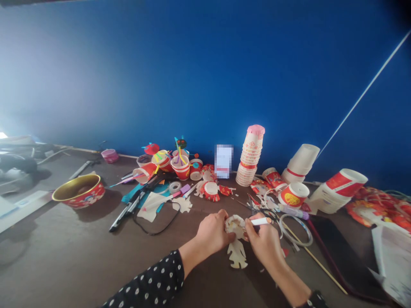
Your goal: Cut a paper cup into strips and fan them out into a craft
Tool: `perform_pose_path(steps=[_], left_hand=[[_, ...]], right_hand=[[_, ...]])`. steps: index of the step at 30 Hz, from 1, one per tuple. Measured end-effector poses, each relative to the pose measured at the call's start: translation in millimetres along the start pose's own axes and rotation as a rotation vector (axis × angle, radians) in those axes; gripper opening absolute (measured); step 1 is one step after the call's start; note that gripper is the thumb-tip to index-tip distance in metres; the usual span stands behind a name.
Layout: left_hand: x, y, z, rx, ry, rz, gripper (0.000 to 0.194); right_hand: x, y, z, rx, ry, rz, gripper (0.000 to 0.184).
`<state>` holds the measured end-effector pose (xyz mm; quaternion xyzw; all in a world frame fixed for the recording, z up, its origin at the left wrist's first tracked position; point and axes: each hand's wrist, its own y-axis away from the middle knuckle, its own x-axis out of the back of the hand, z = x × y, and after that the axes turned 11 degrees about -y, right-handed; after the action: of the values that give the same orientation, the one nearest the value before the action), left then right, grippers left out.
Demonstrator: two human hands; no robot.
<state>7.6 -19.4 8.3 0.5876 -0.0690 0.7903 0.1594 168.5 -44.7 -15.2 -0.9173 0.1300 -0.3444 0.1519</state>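
Left hand (212, 232) grips the already-trimmed paper cutout (237, 255); right hand (266, 243), beside it, clasps a marker (260, 221); marking seems unfinished.

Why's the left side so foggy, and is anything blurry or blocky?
In the head view, bright glare, probably light from the left, washes out that end of the blue wall; in the head view, far-left clutter looks hazy, while the left hand and right hand look clearer; blocky pixels cover part of an upright white thing in the head view.
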Motion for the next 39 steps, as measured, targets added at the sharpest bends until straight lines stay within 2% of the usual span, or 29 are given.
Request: perform_pose_path(steps=[20, 39], left_hand=[[-3.0, -0.7, -1.6, 0.000, 0.024, 0.031, 0.034], [-3.3, -0.8, -1.3, 0.000, 0.008, 0.009, 0.036]], right_hand=[[0.5, -0.4, -0.9, 0.031, -0.015, 0.002, 0.022], [1.2, -0.2, -1.1, 0.047, 0.022, 0.039, 0.022]])
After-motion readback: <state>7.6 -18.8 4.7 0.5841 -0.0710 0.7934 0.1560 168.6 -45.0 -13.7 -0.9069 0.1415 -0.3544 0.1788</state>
